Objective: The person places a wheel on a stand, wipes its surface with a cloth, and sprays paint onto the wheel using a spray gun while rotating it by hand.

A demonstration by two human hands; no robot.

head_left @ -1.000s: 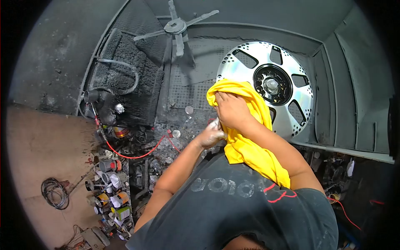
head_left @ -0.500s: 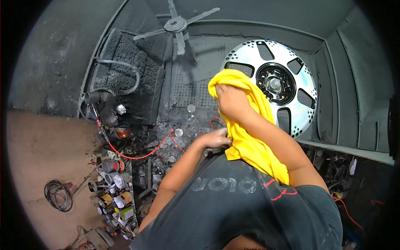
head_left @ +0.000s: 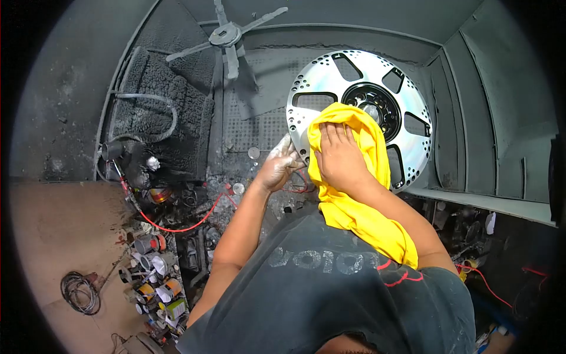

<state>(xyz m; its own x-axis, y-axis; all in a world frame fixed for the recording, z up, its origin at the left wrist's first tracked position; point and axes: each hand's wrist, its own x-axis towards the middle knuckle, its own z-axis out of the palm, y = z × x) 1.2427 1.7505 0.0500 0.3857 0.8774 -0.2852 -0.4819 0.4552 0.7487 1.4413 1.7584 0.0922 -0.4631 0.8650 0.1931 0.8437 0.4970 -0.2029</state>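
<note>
Grey-coated booth (head_left: 354,13): one silver wheel (head_left: 321,78), yellow cloth (head_left: 372,147) over its near face under the flattened right hand (head_left: 341,163); open left hand (head_left: 278,167) now moved from beside the cloth to the rim (head_left: 301,137), so both attend the wheel.

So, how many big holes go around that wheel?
5 on the wheel: left one, upper-left one, upper-right one, right one, lower-right one. The yellow cloth may hide another.

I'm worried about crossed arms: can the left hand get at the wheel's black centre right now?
Probably not directly: the left hand is by the wheel's near edge, and the yellow cloth, under the right hand, lies across the straight path to the black centre.
</note>
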